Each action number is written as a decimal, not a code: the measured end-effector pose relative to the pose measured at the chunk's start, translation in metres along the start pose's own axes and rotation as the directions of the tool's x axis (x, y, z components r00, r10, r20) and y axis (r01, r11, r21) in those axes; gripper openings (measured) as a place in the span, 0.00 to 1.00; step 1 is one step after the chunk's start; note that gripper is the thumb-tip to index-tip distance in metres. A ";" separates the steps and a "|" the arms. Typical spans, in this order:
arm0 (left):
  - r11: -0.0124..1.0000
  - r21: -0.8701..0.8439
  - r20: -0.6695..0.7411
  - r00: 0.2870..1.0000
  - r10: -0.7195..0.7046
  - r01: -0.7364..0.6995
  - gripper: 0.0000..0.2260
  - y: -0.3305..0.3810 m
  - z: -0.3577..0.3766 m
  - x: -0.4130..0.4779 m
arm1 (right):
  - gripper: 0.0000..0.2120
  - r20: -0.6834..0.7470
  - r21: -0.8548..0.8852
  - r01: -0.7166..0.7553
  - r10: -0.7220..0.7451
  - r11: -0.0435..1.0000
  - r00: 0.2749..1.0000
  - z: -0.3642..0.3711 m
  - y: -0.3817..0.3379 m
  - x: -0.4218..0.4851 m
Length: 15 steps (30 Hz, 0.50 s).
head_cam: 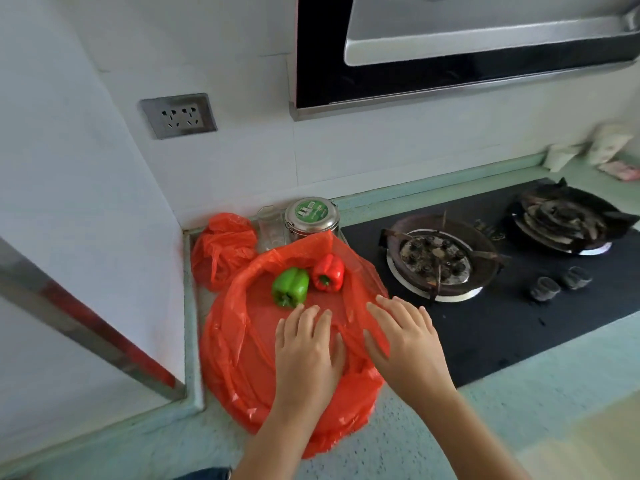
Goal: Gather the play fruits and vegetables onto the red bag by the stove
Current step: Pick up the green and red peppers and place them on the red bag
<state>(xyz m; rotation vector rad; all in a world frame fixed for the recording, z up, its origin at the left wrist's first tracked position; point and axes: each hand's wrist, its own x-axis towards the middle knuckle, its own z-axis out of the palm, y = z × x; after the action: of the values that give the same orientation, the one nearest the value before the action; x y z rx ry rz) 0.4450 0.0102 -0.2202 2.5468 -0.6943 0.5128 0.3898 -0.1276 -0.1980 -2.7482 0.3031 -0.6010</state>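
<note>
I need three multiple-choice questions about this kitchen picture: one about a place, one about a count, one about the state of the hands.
1. Where does the green pepper lie?
A) in a sink
B) on a plate
C) on the red bag

2. How many peppers are on the bag?
A) one
B) two
C) four

3. How are the two hands?
A) open, fingers straight, on the bag
B) both gripping a pepper
C) clenched fists

Answers:
1 C, it lies on the red plastic beside the red pepper.
2 B, one green and one red show.
3 A, left hand and right hand lie flat on it, holding nothing.
</note>
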 end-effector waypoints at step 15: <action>0.887 -0.283 -0.015 0.926 0.377 -0.365 0.15 0.090 -0.026 -0.082 | 0.19 -0.221 -0.180 -0.301 0.260 0.936 0.940 -0.086 0.006 -0.150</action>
<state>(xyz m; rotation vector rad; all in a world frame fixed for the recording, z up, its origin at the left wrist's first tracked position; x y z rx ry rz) 0.3237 -0.0148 -0.2072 2.1680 -1.1936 0.4469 0.2182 -0.1152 -0.1809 -2.7692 0.8376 -0.7987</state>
